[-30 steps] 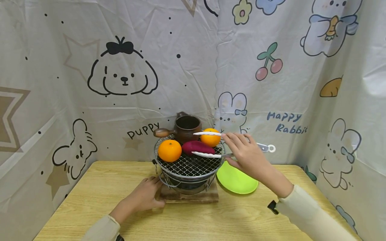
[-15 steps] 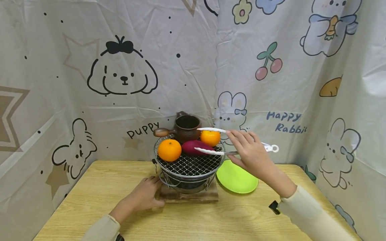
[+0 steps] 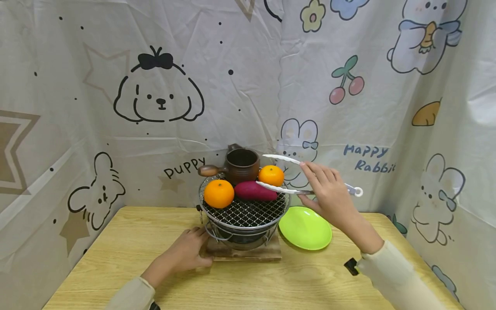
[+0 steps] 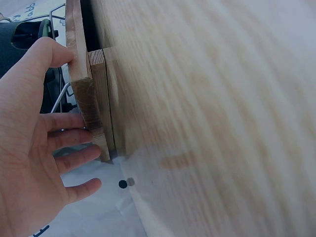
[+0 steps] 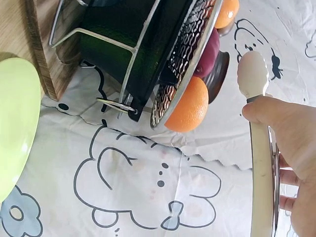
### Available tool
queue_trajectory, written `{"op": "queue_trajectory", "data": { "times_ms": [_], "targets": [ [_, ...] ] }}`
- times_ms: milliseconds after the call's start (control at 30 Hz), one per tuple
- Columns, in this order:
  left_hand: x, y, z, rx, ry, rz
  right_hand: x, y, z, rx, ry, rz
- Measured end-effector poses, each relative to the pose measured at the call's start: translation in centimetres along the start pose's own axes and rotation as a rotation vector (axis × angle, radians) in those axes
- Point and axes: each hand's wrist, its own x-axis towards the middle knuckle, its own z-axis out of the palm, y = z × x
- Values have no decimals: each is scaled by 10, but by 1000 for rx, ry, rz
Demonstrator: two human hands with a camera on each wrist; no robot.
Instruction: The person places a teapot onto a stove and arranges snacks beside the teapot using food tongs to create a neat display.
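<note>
My right hand holds white-tipped tongs, their arms spread with nothing between them. In the head view one tip lies over a purple sweet potato; the other is above the smaller orange. A larger orange sits at the left of the round wire-mesh grill, and all three rest on the mesh. At the lower left, my left hand holds the wooden board under the grill, thumb on its front edge and fingertips along its side.
A brown pot with a wooden side handle stands at the back of the mesh. To the grill's right, a lime-green plate lies on the wooden table. A printed curtain hangs close behind.
My right hand has moved the tongs up and slightly right, away from the smaller orange, which stays in place. My left hand has kept still at the board.
</note>
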Motion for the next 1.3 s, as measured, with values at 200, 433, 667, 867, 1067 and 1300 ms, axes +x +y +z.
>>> {"op": "queue_trajectory", "data": {
  "times_ms": [200,433,667,867,1067,1300],
  "targets": [
    [0,1,-1,2,9,1,1,5,1,14,23,48],
    [-1,1,0,-9,-1,-4,-1,13,-1,-12,1,111],
    [-2,1,0,-24,1,0,-12,24,4,-17,-8,174],
    [-1,-1,1,-29,2,1,-29,36,14,-21,-29,263],
    [-2,-1,2,-29,7,1,-50,47,23,-1,-57,373],
    [-1,0,1,-24,12,-1,-70,55,29,-1,-76,438]
  ]
}}
